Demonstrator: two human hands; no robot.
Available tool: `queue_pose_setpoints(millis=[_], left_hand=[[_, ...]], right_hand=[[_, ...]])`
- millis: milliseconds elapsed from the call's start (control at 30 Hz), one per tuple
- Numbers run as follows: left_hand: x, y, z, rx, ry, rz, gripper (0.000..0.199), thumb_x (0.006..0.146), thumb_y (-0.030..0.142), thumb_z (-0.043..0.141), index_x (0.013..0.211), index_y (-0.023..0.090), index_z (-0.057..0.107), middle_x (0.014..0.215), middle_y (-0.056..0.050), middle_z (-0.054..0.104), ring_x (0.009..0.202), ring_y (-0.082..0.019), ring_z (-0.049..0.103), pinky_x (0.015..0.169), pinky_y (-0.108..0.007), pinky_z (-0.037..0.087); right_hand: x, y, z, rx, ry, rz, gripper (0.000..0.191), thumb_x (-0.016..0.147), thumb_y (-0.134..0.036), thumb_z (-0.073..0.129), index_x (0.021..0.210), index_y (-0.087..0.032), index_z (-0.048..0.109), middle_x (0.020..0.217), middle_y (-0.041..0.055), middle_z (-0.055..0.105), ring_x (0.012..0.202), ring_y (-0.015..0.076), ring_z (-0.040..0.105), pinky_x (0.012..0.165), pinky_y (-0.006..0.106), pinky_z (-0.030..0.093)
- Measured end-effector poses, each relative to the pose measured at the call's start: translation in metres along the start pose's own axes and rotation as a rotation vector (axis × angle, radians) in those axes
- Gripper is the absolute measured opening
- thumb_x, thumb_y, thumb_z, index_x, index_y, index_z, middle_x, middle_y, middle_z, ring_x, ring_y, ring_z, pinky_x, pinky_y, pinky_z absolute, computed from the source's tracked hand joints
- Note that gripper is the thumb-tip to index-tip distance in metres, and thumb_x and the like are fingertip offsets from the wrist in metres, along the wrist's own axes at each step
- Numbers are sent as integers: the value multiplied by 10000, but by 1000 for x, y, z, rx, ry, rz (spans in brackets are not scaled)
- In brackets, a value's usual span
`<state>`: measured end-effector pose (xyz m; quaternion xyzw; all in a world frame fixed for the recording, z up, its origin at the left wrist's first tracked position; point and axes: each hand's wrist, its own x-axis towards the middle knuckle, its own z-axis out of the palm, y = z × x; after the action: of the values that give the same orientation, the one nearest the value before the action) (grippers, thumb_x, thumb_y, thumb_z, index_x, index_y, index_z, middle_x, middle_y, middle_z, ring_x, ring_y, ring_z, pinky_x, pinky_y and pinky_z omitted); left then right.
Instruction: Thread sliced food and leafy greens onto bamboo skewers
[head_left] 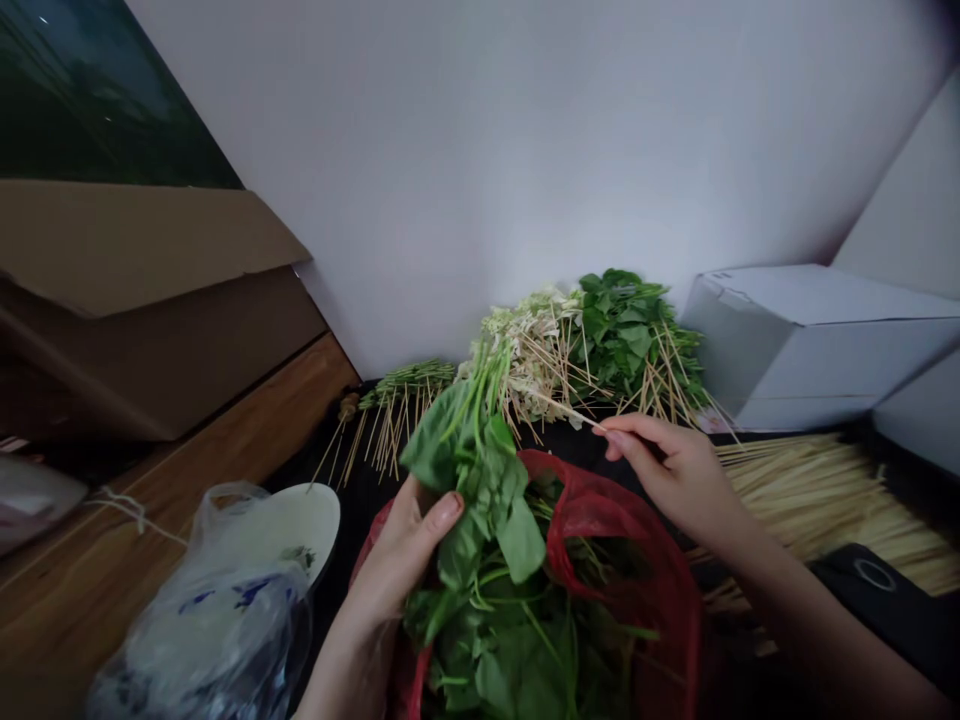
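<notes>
My left hand [420, 540] is closed around a bunch of leafy greens [480, 450], stems pointing up and away. Between the thumb and fingers of my right hand [660, 460] is a thin wooden skewer [566, 410], its far end pointing left towards the stems. Whether the tip touches them I cannot tell. Below both hands lies an open red mesh bag [667, 580] filled with more loose greens [517, 650]. Behind, against the wall, are skewered pale leafy vegetables [536, 330], skewered dark greens [622, 320] and skewered green beans or similar pieces [416, 378].
On the right lie many bare skewers [817, 500] and a black phone-like object [877, 590], with a white box [817, 340] behind. A white bowl [326, 520] and a clear plastic bag [210, 630] sit left. A cardboard box [150, 330] stands on a wooden surface [300, 400].
</notes>
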<state>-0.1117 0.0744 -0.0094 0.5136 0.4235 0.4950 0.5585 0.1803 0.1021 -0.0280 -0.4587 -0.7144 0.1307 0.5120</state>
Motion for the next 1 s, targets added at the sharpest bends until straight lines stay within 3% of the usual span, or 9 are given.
queue_pose_setpoints(millis=[100,167,267,400,500,767,867,1000], left_hand=[[-2,-4,0,-29,-86,-74,921,733,430,856,1503,262,381,1333,-114,660,1170,-294,657,992,-404,526],[-5,-8,2,34,-148,-101,811,763,375,839,1460,254,442,1235,-100,703,1077,-262,694,943,-377,539],[-9,-20,5,294,-246,-124,462,832,399,760,1227,189,641,1086,-92,733,984,-241,702,879,-354,546],[-14,-39,9,776,-312,-60,545,850,373,725,1369,261,601,1148,-78,744,1050,-279,686,946,-436,520],[-14,-46,9,970,-341,-15,512,867,375,702,1366,294,621,1275,-73,721,1180,-306,646,1032,-472,474],[-6,-71,-4,996,-342,64,438,875,336,655,1312,318,660,1268,-40,737,1143,-274,689,994,-417,536],[-3,-83,-10,998,-351,140,422,870,333,647,1291,350,674,1244,-19,751,1110,-265,708,943,-375,570],[0,-88,-14,997,-366,221,374,877,351,639,1245,380,701,1216,0,763,1079,-264,722,934,-363,582]], right_hand=[[2,9,2,35,46,83,203,981,-305,530,1025,-217,707,779,-5,715,717,154,666,654,258,497],[2,12,3,40,61,112,210,971,-324,539,1023,-221,714,785,3,721,726,167,668,650,272,491],[3,15,4,54,85,128,209,950,-335,563,1015,-227,729,797,12,731,758,184,676,693,295,496],[7,20,3,122,176,177,206,911,-335,605,1006,-216,744,793,24,734,737,188,672,684,304,493],[15,27,-1,151,243,201,220,888,-338,615,999,-194,738,768,29,727,674,175,650,616,288,477],[65,74,-26,286,361,272,255,879,-376,666,1012,-161,698,739,0,675,491,89,483,459,221,389],[92,105,-39,307,422,348,241,964,-352,634,1084,-142,643,813,-7,642,549,79,525,501,208,454],[119,147,-51,304,459,487,255,993,-357,613,1127,-140,627,979,38,657,746,130,638,641,277,565]])
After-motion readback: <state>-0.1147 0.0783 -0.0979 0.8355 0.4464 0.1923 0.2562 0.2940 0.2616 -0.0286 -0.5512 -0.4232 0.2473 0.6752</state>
